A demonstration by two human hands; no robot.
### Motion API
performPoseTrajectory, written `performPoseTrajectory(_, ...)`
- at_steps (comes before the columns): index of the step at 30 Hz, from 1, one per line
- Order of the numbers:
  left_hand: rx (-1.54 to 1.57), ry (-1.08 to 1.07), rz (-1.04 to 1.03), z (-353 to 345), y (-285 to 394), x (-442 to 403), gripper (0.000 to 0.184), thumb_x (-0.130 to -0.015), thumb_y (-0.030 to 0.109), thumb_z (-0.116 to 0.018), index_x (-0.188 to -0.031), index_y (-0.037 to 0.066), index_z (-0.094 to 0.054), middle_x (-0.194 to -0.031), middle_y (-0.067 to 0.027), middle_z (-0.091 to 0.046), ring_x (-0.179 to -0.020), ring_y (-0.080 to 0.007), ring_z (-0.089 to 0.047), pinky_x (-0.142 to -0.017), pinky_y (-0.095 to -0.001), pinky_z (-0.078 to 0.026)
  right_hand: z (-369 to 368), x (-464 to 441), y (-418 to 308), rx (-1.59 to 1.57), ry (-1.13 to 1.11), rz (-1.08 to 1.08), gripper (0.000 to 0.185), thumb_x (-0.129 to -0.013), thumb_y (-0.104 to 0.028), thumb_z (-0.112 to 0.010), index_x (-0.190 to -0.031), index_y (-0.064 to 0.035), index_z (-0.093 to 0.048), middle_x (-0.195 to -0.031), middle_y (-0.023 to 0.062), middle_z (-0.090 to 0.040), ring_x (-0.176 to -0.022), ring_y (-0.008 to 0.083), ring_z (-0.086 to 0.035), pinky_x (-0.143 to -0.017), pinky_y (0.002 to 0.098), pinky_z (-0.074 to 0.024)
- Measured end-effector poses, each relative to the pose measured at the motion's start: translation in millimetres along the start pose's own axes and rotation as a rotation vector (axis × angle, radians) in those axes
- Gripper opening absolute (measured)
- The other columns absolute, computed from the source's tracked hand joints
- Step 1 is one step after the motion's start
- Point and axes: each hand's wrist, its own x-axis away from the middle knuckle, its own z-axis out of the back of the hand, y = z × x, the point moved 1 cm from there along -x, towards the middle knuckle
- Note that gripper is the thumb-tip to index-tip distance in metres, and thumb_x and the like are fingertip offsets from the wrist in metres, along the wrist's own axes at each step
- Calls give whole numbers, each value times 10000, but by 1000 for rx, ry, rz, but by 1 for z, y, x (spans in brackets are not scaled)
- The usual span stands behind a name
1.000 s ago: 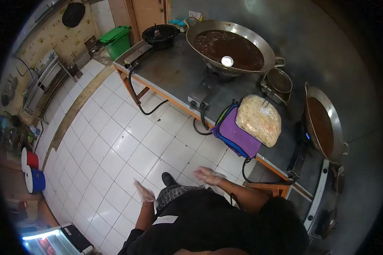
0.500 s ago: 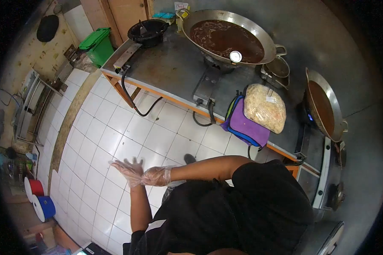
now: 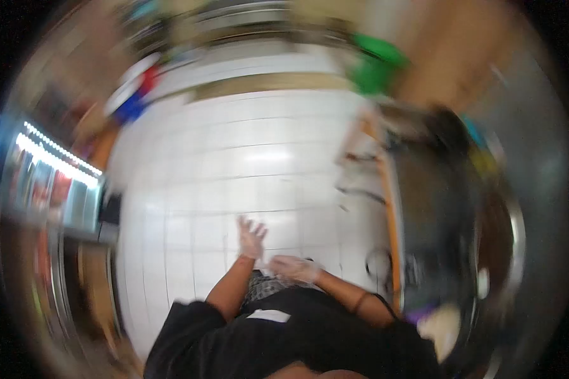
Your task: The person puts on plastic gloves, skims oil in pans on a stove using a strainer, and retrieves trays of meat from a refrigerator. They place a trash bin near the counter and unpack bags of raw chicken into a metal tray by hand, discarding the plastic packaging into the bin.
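Both hands wear clear plastic gloves and are in front of my body above the white tiled floor (image 3: 259, 145). My left hand (image 3: 251, 239) is raised with its fingers spread and holds nothing. Beside it on the right, my right hand (image 3: 294, 268) points left, its fingers blurred, so I cannot tell how they are bent or if they hold anything. The two hands look slightly apart.
On the right stands a metal-topped table (image 3: 427, 208) with a large pan of dark liquid (image 3: 496, 243) and a pale bag (image 3: 441, 328). A green bin (image 3: 378, 65) is at the back, a lit display case (image 3: 60, 180) at the left, with red and blue-sided containers (image 3: 129, 108) behind.
The view has swung left, so the table now lies at the right edge and the lit case shows. My right hand has drawn back from my left wrist, where it was touching the glove.
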Motion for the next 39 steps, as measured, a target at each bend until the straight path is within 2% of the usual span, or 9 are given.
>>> performPoseTrajectory(3,101,314,-143,102,24,-7,592,-941,546,-413,-1318,92,-460,-1269,-111,-511,-1070,-256,-544,-901,-404,-457,-1,-30,-32,-130,-10,-225,721,-903,-604,-451,-1458,-187,-260,-1353,117,-425,-1112,278,-518,-839,414,-481)
performPoseTrajectory(9,398,926,-377,324,93,91,411,-955,463,-461,-985,74,-590,-875,-54,-610,-804,-175,-608,-741,-346,-520,93,-163,137,467,-31,-642,774,-892,-675,-358,-1447,-135,-343,-1450,160,-388,-1369,277,-314,-1104,448,-230)
performPoseTrajectory(11,550,1082,-357,390,117,137,372,-957,443,-466,-862,98,-567,-760,-50,-579,-707,-171,-598,-690,-336,-529,139,-195,178,1595,-360,-843,752,-895,-663,-364,-1436,-141,-360,-1416,165,-425,-1312,298,-380,-1056,429,-308)
performPoseTrajectory(18,793,1505,-402,538,187,234,374,-968,446,-429,-748,155,-511,-608,20,-494,-543,-147,-547,-498,-314,-471,-74,-367,20,567,-9,-893,714,-920,-597,-404,-1409,-80,-350,-1334,150,-486,-1155,301,-495,-970,437,-396)
performPoseTrajectory(28,310,1274,-100,700,237,133,339,-937,389,-505,-859,75,-605,-770,-40,-598,-652,-151,-564,-576,-313,-476,-279,-709,-62,481,-248,-568,663,-914,-560,-473,-1346,-61,-412,-1240,185,-538,-1050,341,-561,-789,472,-474)
performPoseTrajectory(33,-93,1651,39,778,135,129,296,-939,320,-527,-924,36,-609,-810,-61,-619,-639,-154,-571,-567,-322,-490,-413,-850,-128,535,-489,-617,576,-916,-543,-494,-1238,-65,-495,-1093,142,-588,-927,274,-590,-761,432,-489)
performPoseTrajectory(35,662,1543,-136,751,185,154,331,-953,348,-486,-967,41,-608,-831,-67,-628,-677,-161,-584,-574,-328,-495,-495,-902,-158,637,-660,-562,530,-924,-524,-494,-1203,-74,-517,-1028,113,-597,-855,240,-596,-729,411,-498)
performPoseTrajectory(37,181,1689,11,766,163,167,347,-946,384,-478,-978,64,-606,-840,-70,-630,-696,-178,-594,-572,-355,-489,-581,-962,-182,584,-834,-498,495,-929,-506,-499,-1169,-75,-543,-990,95,-612,-828,217,-599,-702,393,-506)
performPoseTrajectory(39,903,1772,-59,752,227,184,311,-921,355,-513,-922,66,-627,-722,-39,-572,-597,-165,-559,-519,-313,-471,-683,-996,-219,634,-897,-338,458,-939,-482,-498,-1130,-71,-562,-960,84,-624,-796,204,-608,-677,378,-514)
